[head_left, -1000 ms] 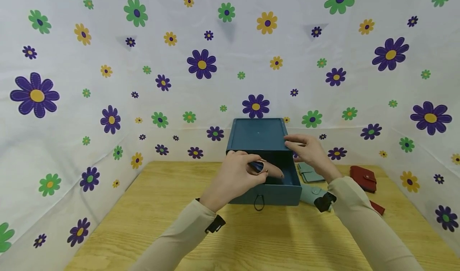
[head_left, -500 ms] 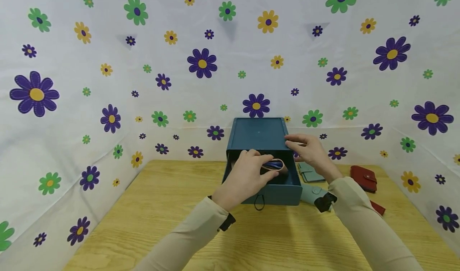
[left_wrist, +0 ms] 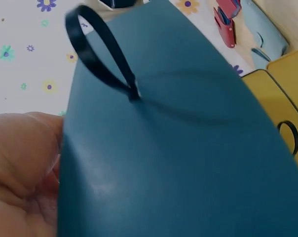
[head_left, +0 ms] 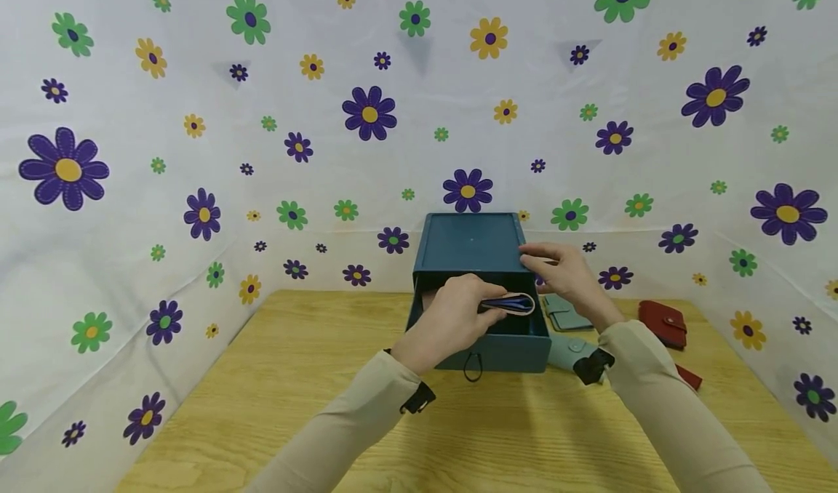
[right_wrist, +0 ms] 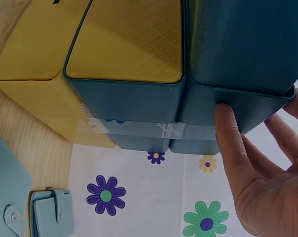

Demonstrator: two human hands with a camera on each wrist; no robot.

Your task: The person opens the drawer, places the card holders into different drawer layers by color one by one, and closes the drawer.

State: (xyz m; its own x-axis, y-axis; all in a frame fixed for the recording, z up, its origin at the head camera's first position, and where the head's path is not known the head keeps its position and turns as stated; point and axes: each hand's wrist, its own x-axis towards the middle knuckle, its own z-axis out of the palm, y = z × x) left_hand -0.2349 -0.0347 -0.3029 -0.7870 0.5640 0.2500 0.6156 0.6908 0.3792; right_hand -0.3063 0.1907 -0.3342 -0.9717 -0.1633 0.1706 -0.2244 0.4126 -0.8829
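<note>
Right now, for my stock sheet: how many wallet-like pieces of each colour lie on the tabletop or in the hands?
Red: 2, a red wallet and a partly hidden red piece
Pale green: 2, a green wallet and a green case
Pale pink, blue inside: 1, the pink wallet in the left hand
Total: 5

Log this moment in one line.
left hand: pinches pale-edged wallet at open drawer | right hand: touches drawer unit | red wallet: on table, at right

Both sleeved arms [head_left: 343,420] reach forward, the left fingers [head_left: 489,290] drawn into a pinch, the right fingers [right_wrist: 231,138] spread.
</note>
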